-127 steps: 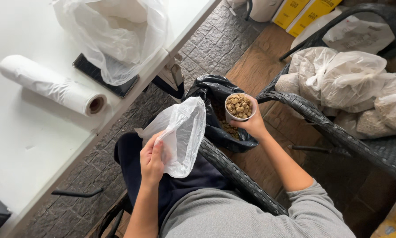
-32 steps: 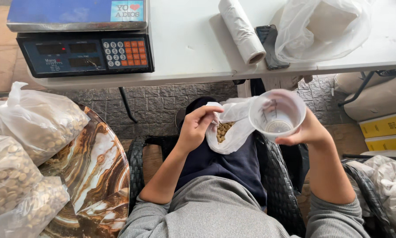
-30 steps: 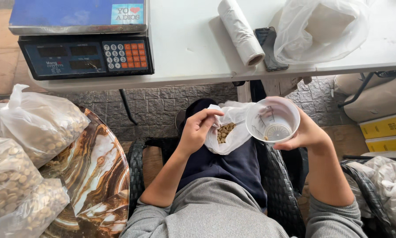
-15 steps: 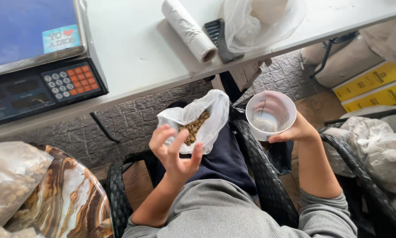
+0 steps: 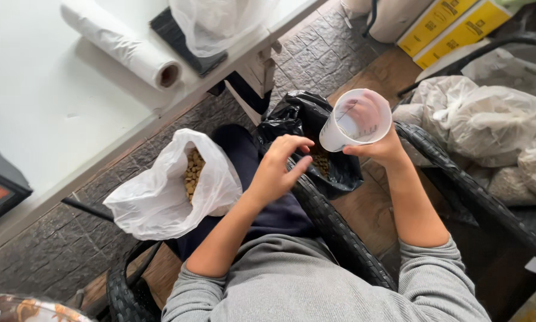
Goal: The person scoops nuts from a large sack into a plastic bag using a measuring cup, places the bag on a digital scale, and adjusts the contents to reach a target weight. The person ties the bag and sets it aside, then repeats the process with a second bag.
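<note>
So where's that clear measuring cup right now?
The clear measuring cup is tipped sideways in the right hand, right of centre in the head view, just above the open black bag and beside the left hand.

The cup [image 5: 358, 119] is translucent white. Left of it, the white bag [image 5: 160, 194] holds tan pellets [image 5: 192, 173]; just below it a black bag [image 5: 306, 128]. The table [image 5: 47, 113] is white, sleeves [image 5: 315, 286] grey, boxes [image 5: 453, 24] yellow.

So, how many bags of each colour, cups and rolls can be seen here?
White bags: 5, among them the open bag of pellets and the one on the table
Black bags: 1
Measuring cups: 1
Plastic rolls: 1
Total: 8
</note>
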